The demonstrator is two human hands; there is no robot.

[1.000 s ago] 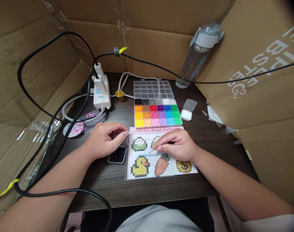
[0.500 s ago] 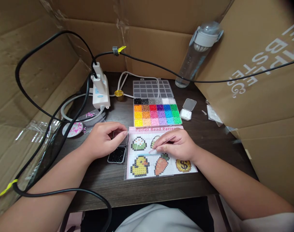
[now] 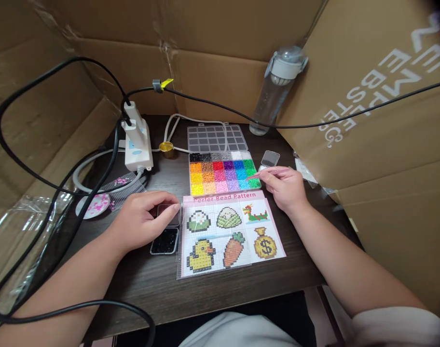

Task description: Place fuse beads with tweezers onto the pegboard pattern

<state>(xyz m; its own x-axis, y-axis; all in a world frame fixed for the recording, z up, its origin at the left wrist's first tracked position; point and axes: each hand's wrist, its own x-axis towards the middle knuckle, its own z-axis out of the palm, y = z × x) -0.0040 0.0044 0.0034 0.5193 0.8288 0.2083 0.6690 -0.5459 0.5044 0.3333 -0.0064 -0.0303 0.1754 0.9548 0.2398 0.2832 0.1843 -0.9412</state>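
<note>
My right hand (image 3: 285,188) pinches pink tweezers (image 3: 268,172), their tips over the light-blue beads in the sectioned bead box (image 3: 201,194). Whether a bead sits in the tips is too small to tell. My left hand (image 3: 149,217) rests loosely curved by the left edge of the pattern sheet (image 3: 238,231), thumb and forefinger slightly apart, holding nothing visible. A clear pegboard (image 3: 182,270) overlies the sheet's left part, with beads forming a yellow duck (image 3: 201,255). Beneath the left hand lies a small open case of black beads (image 3: 164,242), its lid partly covered.
A water bottle (image 3: 280,89) stands at the back right. Behind the right hand is a small case with a raised lid (image 3: 270,158). At left are a power strip (image 3: 138,144), looping black cables (image 3: 109,164) and a round dish of pink beads (image 3: 93,206). Cardboard walls (image 3: 220,82) enclose the table.
My right hand has moved up and right with the tweezers, from over the pattern sheet to the bead box. My left hand stays beside the sheet. The camera view has shifted slightly.
</note>
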